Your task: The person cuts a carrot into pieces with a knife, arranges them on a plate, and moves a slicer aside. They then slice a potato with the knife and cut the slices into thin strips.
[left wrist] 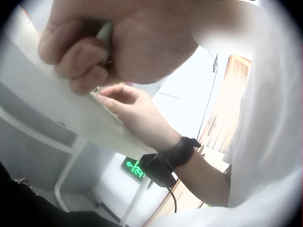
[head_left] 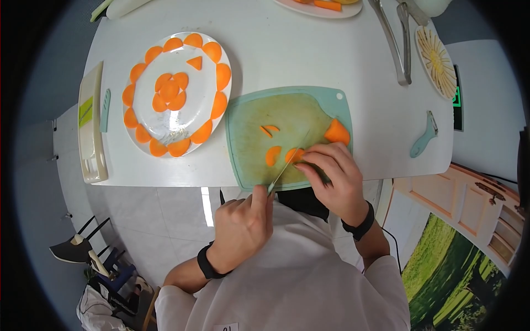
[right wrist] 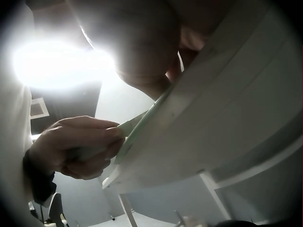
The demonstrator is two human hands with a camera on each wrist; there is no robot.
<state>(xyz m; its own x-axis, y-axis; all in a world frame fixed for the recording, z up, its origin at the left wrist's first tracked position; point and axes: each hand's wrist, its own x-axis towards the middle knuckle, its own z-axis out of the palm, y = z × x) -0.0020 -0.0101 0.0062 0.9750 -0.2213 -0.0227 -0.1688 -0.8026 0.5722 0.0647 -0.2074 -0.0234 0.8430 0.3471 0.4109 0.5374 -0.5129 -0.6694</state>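
Observation:
In the head view the left hand (head_left: 243,223) grips a knife (head_left: 282,170) by its pale green handle, blade angled over a green cutting board (head_left: 248,118). The blade lies against an orange slice (head_left: 295,155), which the fingertips of the right hand (head_left: 338,179) touch at its right side. Left of the blade is a notched orange slice (head_left: 273,155); thin slivers (head_left: 269,130) lie above it. An orange chunk (head_left: 337,132) sits at the board's right edge. In the left wrist view, fingers of the left hand (left wrist: 113,42) curl round the handle.
A white plate (head_left: 193,124) with a ring of orange half-slices stands left of the board. A slicer (head_left: 88,132) lies far left. Tongs (head_left: 398,47), a peeler (head_left: 424,138) and an oval dish (head_left: 450,85) are at the right; another plate (head_left: 298,7) is at the back.

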